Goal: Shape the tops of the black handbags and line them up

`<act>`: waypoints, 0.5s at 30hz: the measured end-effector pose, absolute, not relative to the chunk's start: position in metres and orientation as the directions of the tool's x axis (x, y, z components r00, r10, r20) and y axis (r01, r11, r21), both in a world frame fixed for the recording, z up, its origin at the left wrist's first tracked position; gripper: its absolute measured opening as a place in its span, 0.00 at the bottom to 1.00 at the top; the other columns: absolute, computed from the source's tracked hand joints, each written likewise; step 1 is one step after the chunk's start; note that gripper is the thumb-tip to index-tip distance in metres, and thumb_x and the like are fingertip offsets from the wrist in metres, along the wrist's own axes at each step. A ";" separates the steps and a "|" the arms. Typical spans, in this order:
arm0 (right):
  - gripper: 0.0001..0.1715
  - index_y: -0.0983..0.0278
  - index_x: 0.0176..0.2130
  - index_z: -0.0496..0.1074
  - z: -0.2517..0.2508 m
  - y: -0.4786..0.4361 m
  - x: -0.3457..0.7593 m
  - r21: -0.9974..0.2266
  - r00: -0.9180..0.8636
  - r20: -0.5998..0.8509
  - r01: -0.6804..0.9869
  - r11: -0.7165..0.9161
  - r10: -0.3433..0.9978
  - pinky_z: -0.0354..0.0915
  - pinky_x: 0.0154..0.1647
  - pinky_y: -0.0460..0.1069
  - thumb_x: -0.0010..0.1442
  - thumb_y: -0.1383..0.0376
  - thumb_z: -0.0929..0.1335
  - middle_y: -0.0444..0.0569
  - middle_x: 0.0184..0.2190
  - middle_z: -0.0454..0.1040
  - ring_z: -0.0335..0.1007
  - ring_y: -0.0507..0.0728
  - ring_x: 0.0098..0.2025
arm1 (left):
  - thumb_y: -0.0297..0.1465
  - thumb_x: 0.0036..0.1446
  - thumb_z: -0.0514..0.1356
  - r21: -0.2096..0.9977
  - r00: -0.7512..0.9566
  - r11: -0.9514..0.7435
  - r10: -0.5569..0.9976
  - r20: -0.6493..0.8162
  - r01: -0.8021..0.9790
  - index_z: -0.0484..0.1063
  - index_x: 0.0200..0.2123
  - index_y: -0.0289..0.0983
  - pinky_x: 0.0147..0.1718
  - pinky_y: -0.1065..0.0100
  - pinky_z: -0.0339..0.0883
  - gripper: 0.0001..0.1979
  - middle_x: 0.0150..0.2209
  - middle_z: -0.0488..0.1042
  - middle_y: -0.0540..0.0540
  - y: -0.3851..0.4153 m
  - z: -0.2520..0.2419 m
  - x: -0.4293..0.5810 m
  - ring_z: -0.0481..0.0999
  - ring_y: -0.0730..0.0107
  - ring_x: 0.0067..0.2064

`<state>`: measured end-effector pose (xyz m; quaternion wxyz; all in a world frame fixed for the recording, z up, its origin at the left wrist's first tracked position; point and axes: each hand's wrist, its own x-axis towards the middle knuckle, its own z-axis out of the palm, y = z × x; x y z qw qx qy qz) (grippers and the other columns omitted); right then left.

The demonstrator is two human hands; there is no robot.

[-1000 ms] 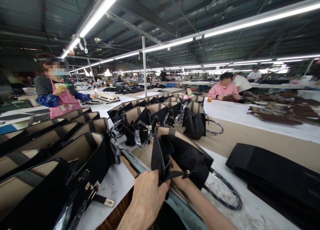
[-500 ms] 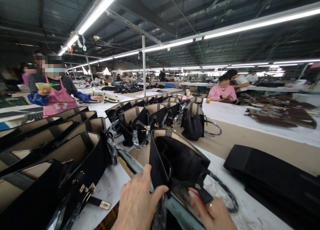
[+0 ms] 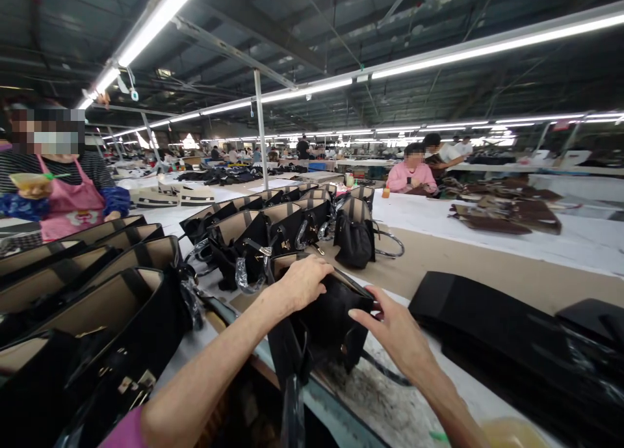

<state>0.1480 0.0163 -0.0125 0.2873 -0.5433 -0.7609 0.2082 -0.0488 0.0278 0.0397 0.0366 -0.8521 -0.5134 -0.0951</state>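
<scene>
A black handbag with a tan lining stands upright on the white table in front of me. My left hand lies over its top rim, fingers curled down onto the far edge. My right hand is at the bag's right side, fingers bent and touching the rim there. A plastic-wrapped handle hangs from the bag's near end.
Rows of open black and tan bags fill the left, with more behind. Flat black pieces are stacked at the right. A person in a pink apron stands at far left; another in pink sits far back.
My left hand has reached forward from the bag's near end onto its top rim. The right hand rose to the bag's right side. The camera shifted right.
</scene>
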 end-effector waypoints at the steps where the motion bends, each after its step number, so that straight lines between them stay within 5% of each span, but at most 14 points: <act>1: 0.24 0.59 0.47 0.63 -0.012 0.016 0.145 -0.628 -0.237 0.199 0.714 0.309 0.951 0.60 0.36 0.51 0.51 0.53 0.63 0.47 0.36 0.72 0.68 0.58 0.36 | 0.29 0.49 0.57 0.021 0.451 -0.463 0.872 0.189 0.886 0.67 0.40 0.38 0.43 0.67 0.60 0.13 0.42 0.69 0.46 0.032 0.037 -0.048 0.65 0.64 0.46; 5: 0.21 0.57 0.44 0.64 -0.010 0.018 0.143 -0.661 -0.284 0.204 0.666 0.346 0.937 0.59 0.32 0.49 0.49 0.57 0.64 0.43 0.32 0.72 0.66 0.55 0.29 | 0.34 0.48 0.59 -0.037 0.390 -0.390 0.907 0.156 0.920 0.69 0.37 0.38 0.42 0.64 0.59 0.12 0.39 0.69 0.45 0.031 0.028 -0.045 0.65 0.61 0.44; 11: 0.23 0.61 0.43 0.67 -0.016 0.035 0.144 -0.779 -0.388 0.204 0.492 0.389 0.899 0.61 0.36 0.49 0.45 0.60 0.66 0.43 0.32 0.72 0.66 0.57 0.35 | 0.31 0.47 0.58 -0.130 0.292 -0.275 0.947 0.138 0.953 0.72 0.29 0.36 0.41 0.62 0.59 0.06 0.38 0.67 0.41 0.023 0.024 -0.052 0.63 0.59 0.43; 15: 0.23 0.63 0.44 0.68 -0.015 0.040 0.150 -0.815 -0.416 0.205 0.428 0.390 0.886 0.61 0.38 0.50 0.46 0.63 0.65 0.43 0.32 0.73 0.67 0.58 0.36 | 0.28 0.49 0.54 -0.049 0.350 -0.348 0.911 0.218 0.936 0.71 0.26 0.36 0.41 0.65 0.59 0.06 0.37 0.68 0.45 0.016 0.036 -0.064 0.63 0.65 0.41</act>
